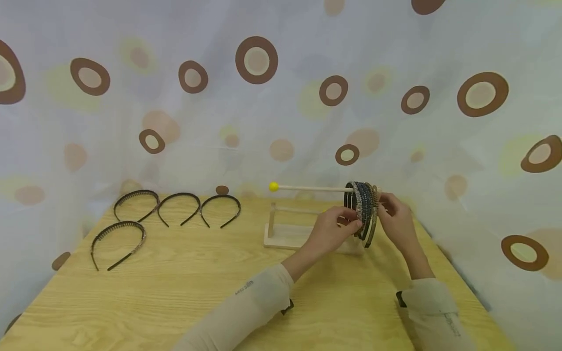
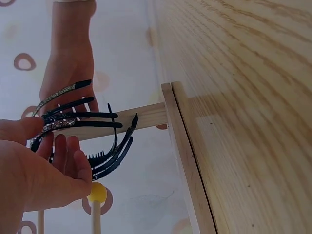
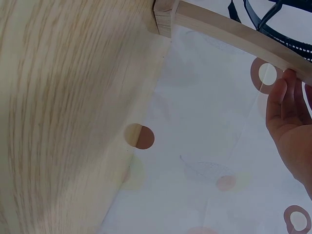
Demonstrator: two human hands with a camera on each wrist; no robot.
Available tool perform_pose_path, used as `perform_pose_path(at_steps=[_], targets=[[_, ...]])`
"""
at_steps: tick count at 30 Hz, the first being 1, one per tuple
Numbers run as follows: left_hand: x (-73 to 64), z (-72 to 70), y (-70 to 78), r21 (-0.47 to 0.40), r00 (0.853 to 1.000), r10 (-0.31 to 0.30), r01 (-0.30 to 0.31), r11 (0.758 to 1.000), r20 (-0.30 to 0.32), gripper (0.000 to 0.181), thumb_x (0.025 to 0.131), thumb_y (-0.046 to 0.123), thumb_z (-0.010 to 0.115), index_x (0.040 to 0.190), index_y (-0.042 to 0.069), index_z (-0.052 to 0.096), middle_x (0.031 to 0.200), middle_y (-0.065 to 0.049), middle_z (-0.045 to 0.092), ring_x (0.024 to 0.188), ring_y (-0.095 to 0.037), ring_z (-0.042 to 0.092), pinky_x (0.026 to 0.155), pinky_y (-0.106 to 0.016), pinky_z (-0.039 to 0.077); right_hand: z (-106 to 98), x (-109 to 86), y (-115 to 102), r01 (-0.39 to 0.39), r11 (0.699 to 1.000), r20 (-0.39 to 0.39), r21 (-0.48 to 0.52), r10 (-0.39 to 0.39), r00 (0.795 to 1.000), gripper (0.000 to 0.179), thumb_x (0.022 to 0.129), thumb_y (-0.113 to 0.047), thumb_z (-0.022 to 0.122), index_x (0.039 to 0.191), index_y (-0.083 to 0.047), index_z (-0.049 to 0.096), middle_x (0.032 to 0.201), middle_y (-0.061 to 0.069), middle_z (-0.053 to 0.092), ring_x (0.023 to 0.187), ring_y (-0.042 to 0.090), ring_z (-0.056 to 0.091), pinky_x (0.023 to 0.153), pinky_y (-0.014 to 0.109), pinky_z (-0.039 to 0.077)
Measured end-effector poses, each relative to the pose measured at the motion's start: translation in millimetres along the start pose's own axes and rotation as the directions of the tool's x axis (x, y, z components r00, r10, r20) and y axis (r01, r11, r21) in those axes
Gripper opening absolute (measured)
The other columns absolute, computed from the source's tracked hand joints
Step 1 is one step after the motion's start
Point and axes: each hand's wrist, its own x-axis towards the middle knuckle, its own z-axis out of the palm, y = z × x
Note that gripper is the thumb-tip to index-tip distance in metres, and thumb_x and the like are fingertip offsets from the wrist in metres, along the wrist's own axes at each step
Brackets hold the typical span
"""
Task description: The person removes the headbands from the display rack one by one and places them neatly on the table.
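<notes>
Several dark and glittery headbands (image 1: 363, 207) hang bunched on the upper rod of a wooden stand (image 1: 285, 236), at its right end. My left hand (image 1: 331, 226) pinches a silver-glitter headband (image 2: 58, 126) at the front of the bunch, thumb and fingers on its band. On the far side of the stand's upright (image 3: 229, 31), my right hand (image 1: 398, 222) has its fingers fairly straight, tips touching the wood in the right wrist view. A gold-toned headband (image 1: 374, 214) hangs closest to those fingers. Part of the right hand is hidden behind the headbands in the left wrist view.
To the left on the wooden table (image 1: 197, 302) lie several more black headbands, one of them (image 1: 118, 243) nearer the front. A yellow ball (image 1: 273, 186) caps the rod's free end. A spotted cloth (image 1: 281, 112) hangs behind the table.
</notes>
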Motion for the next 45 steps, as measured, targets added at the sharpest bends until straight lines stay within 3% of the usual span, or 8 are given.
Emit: perform_pose_path(at_steps=[8,13,18,21,31,41,45], targets=[[-0.7,-4.0,3.3,-0.020,1.000,-0.013,0.012,1.000,-0.018,0.020,0.098,0.032,0.072,0.111,0.016,0.072,0.100,0.014,0.066,0.090,-0.003,0.062,0.073,-0.023,0.054,1.2,4.6,-3.2,0.006,1.000,-0.001,-0.004,-0.006,1.000,0.039,0.108,-0.022,0.045,0.137,0.001,0.056,0.124,0.022,0.062,0.113,0.035,0.059,0.087,0.043,0.048],[-4.3,-5.1,4.0,-0.012,0.998,-0.016,0.015,1.000,-0.060,0.017,0.095,0.034,0.076,0.101,0.019,0.070,0.094,0.014,0.064,0.084,-0.004,0.063,0.068,-0.023,0.055,0.8,1.7,-3.0,-0.002,1.000,0.013,-0.005,0.002,1.000,0.041,0.109,-0.025,0.045,0.139,0.001,0.055,0.125,0.021,0.061,0.115,0.034,0.058,0.090,0.046,0.047],[-7.8,-4.7,4.3,0.026,0.996,0.002,0.000,1.000,-0.087,0.013,0.095,0.028,0.076,0.098,0.017,0.069,0.090,0.013,0.064,0.075,-0.002,0.063,0.062,-0.022,0.054,-1.4,-2.3,-1.4,-0.006,1.000,0.016,-0.010,0.006,1.000,0.040,0.109,-0.022,0.045,0.141,0.001,0.055,0.125,0.021,0.062,0.106,0.012,0.058,0.083,0.025,0.048],[-9.2,-6.1,5.5,0.070,0.995,0.014,-0.007,0.998,-0.099,0.011,0.097,0.024,0.074,0.099,0.014,0.069,0.087,0.011,0.064,0.073,-0.002,0.062,0.062,-0.020,0.053,-1.5,-2.4,-0.5,-0.010,1.000,0.022,0.001,0.010,1.000,0.041,0.109,-0.021,0.044,0.142,0.001,0.054,0.124,0.020,0.062,0.101,0.004,0.056,0.080,0.021,0.048],[-5.9,-14.2,1.5,0.230,0.984,0.077,-0.039,0.972,-0.159,0.006,0.099,0.014,0.070,0.100,0.009,0.070,0.084,0.008,0.065,0.071,0.001,0.060,0.060,-0.015,0.050,0.1,-1.6,-2.7,-0.007,1.000,0.029,0.025,0.006,1.000,0.041,0.109,-0.028,0.045,0.138,-0.003,0.059,0.116,0.015,0.065,0.093,0.023,0.065,0.077,0.025,0.048],[-1.4,-25.6,6.3,0.255,0.976,0.106,-0.056,0.965,-0.188,0.006,0.097,0.009,0.071,0.098,0.003,0.072,0.085,0.003,0.068,0.070,0.002,0.060,0.058,-0.013,0.050,0.1,-2.1,-0.6,-0.033,0.999,0.037,0.014,0.033,0.999,0.041,0.109,-0.028,0.045,0.140,-0.005,0.057,0.116,0.014,0.065,0.095,0.030,0.066,0.076,0.025,0.048],[0.5,-31.5,9.6,0.258,0.972,0.126,-0.072,0.964,-0.199,0.008,0.098,0.008,0.070,0.101,0.001,0.072,0.089,0.000,0.068,0.073,0.000,0.061,0.060,-0.013,0.051,1.2,-0.7,1.9,-0.042,0.999,0.034,0.012,0.041,0.999,0.041,0.109,-0.027,0.044,0.141,-0.006,0.057,0.116,0.013,0.065,0.094,0.026,0.065,0.075,0.026,0.048]])
